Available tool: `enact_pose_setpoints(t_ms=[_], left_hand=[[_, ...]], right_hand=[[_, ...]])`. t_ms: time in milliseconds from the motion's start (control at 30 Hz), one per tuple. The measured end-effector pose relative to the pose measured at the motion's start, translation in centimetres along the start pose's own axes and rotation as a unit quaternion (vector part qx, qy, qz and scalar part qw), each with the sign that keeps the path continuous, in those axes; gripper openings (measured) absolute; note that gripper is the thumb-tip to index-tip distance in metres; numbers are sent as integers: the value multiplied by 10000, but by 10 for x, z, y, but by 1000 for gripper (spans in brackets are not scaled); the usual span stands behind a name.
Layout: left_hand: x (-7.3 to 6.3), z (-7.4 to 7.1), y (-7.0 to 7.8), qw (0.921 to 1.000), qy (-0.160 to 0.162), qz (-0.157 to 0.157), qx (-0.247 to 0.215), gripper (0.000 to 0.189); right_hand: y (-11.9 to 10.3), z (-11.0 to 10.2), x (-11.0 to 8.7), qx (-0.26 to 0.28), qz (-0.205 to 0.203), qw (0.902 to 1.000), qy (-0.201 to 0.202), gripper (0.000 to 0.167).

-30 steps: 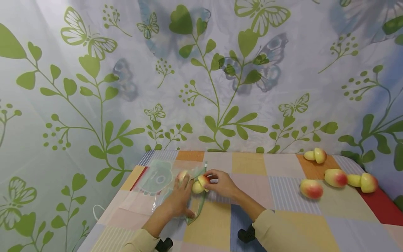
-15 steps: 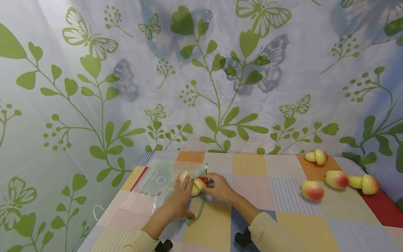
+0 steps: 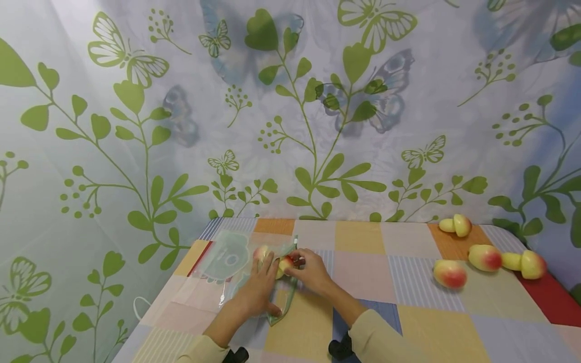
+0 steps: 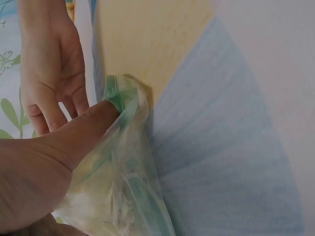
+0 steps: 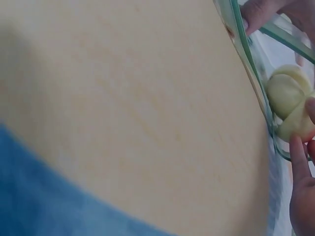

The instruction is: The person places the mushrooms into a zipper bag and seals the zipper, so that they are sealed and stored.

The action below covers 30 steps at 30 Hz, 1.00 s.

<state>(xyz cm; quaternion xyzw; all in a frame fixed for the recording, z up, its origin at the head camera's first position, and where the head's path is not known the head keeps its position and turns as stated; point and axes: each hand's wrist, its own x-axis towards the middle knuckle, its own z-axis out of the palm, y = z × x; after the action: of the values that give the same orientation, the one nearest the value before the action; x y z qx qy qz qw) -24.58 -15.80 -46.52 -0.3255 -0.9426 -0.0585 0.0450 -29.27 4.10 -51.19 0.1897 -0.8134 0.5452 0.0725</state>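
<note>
- The left hand [image 3: 256,290] lies over the clear bag [image 3: 223,262], its fingers spread and straight; in the left wrist view its thumb sits at the green-edged mouth.
- The right hand [image 3: 314,272] pinches a yellow-and-red piece [image 3: 284,264] between thumb and fingers, at the bag's mouth; the right wrist view shows it between the green edges, with the pale rounded surface of another shape just beside it.
- A second piece [image 3: 260,252] shows through the plastic beyond the left fingers, inside the bag.
- The bag lies flat on the left half of the table, a pale green cartoon shape printed on it, its mouth facing right.
- Pale sleeves [image 3: 383,340] cover both forearms, and a black device [image 3: 341,348] sits near each wrist.
- Well apart, toward the table's right end, are two mushroom-shaped pieces [image 3: 456,225] and two rounded ones [image 3: 450,274], all yellow and red.
- A patchwork cloth [image 3: 363,272] covers the table.
- A white cord [image 3: 140,305] loops at its left edge.
- Behind hangs a curtain [image 3: 290,196] with green leaves and butterflies.
</note>
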Motion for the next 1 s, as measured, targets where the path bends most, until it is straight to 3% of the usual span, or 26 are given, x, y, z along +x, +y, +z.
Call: enact_pose_setpoints(t_ms=[200, 367, 533, 800, 1000], left_hand=[[-1, 0, 1, 10000, -6, -48, 4, 125], [-3, -1, 2, 9996, 24, -159, -214, 127], [-2, 2, 0, 9998, 152, -24, -156, 127], [-1, 3, -2, 9996, 234, 125, -119, 127], [-1, 3, -3, 9995, 238, 135, -160, 129]], right_hand=[[-3, 7, 1, -168, -3, 9998, 128, 38], [-7, 13, 1, 47, 148, 9999, 26, 31], [-9, 16, 3, 263, 283, 9993, 20, 23], [-14, 7, 0, 965, 472, 9892, -992, 45], [-11, -16, -2, 1057, 447, 9870, -1123, 44]])
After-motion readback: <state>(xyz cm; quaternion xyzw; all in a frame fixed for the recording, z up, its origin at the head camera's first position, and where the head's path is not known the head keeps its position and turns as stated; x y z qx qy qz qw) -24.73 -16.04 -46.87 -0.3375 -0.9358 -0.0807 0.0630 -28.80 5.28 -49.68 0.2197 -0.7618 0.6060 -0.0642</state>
